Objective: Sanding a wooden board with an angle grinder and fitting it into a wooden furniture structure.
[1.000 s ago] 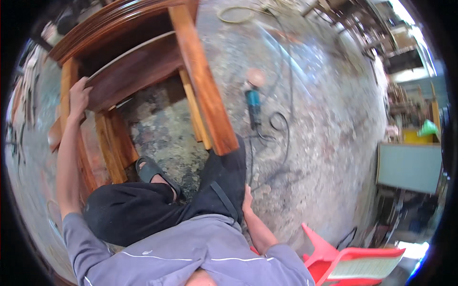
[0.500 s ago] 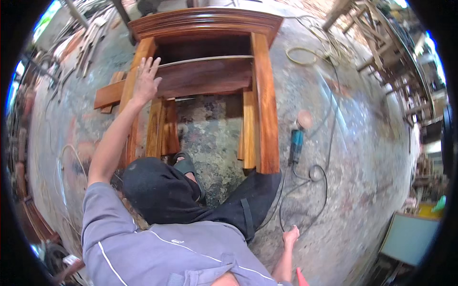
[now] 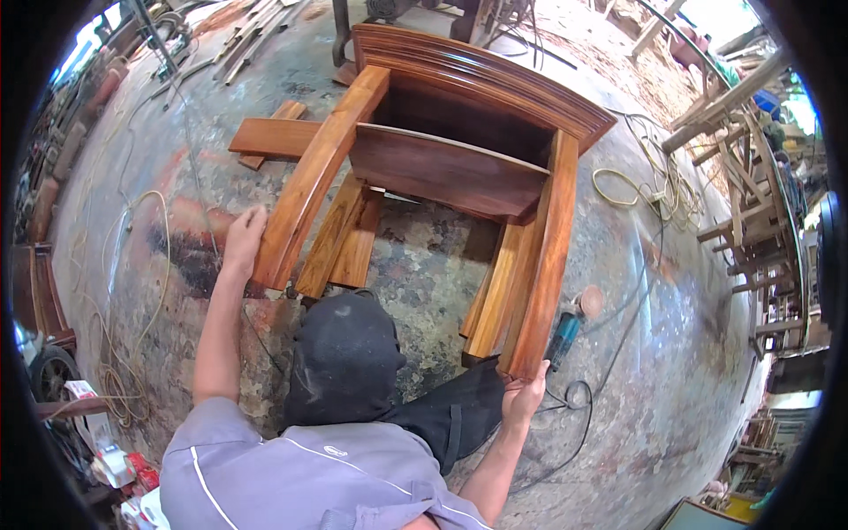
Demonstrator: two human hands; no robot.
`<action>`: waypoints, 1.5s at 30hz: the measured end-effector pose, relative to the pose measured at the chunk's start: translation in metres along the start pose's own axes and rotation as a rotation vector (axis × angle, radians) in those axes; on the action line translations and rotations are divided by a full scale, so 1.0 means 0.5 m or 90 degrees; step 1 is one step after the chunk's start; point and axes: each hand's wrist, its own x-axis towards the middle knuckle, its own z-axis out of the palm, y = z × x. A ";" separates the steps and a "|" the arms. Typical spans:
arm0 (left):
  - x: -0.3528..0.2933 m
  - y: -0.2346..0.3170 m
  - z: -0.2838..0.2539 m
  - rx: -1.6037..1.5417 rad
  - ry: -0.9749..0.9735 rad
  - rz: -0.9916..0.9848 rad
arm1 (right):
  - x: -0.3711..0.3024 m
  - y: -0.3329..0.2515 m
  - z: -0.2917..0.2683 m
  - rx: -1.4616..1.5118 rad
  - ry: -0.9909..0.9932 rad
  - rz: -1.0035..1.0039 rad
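Observation:
A varnished wooden furniture frame [image 3: 450,168] with a moulded top lies before me, its legs pointing toward me. My left hand [image 3: 245,240] is at the outer side of the left leg [image 3: 309,190], fingers closed against its edge; the fingertips are partly hidden. My right hand [image 3: 525,396] grips the near end of the right leg [image 3: 549,265], with the thumb on its outer side. Between the legs, a dark red-brown panel [image 3: 446,170] spans the frame. Shorter inner posts [image 3: 331,234] stand beside the legs.
A teal angle grinder [image 3: 565,331] with a round pad lies right of the frame, its black cord looping on the floor. Wooden boards [image 3: 274,139] lie at the left. A coiled pale hose [image 3: 623,187] is at the far right, near stacked wooden frames [image 3: 751,203]. My knee [image 3: 344,358] is close to the inner posts.
My left hand has come down from the upper left leg to near its lower end. My right hand has moved from the floor side up to the right leg's end. The view has shifted and turned.

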 end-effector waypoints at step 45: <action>-0.050 0.227 0.409 0.393 -0.097 0.497 | -0.054 0.150 -0.023 0.040 0.077 0.217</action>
